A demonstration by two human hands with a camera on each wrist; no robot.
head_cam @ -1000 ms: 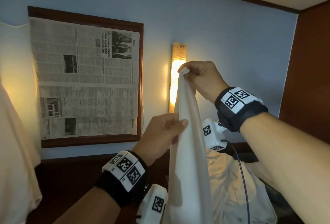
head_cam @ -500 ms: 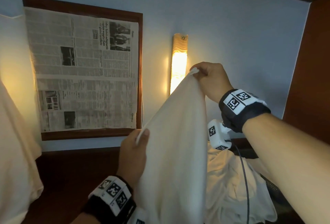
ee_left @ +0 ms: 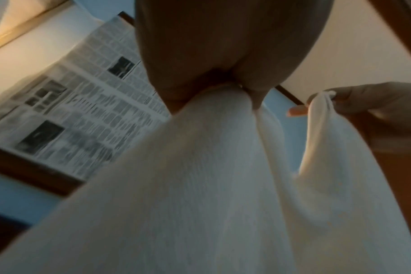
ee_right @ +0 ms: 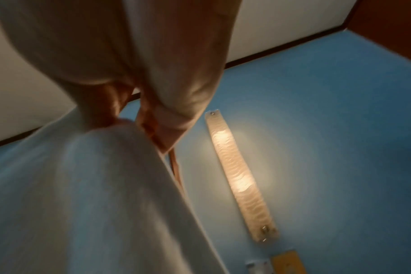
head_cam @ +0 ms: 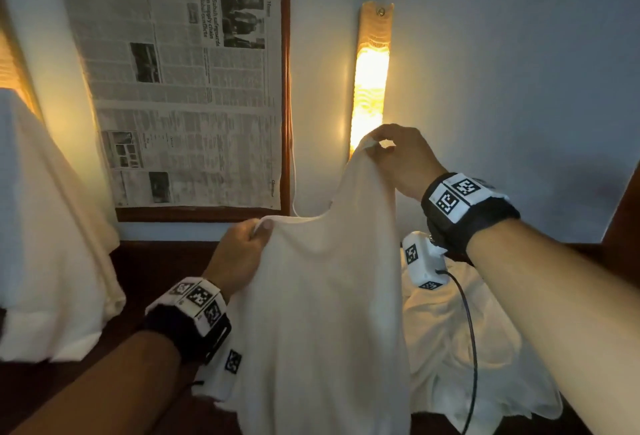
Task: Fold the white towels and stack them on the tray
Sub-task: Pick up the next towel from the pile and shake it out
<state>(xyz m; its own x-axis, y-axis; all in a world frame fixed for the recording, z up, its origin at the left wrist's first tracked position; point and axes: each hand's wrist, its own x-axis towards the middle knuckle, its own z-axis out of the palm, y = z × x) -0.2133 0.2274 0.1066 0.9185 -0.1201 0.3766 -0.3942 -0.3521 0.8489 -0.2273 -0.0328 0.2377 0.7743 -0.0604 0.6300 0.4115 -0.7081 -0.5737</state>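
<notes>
- Against a blue wall with a framed newspaper and a lit wall lamp, a white towel hung in the air, its top edge sloping up to the right.
- Behind it lay a heap of white towels; no tray was visible.
- Right hand, the higher one, pinched the upper corner.
- Left hand, lower, pinched the other corner; the towel hung below both sets of fingers.

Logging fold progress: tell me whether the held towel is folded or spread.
Spread, not folded: the towel hangs as one open sheet, top edge pinched between the left hand and the higher right hand.
</notes>
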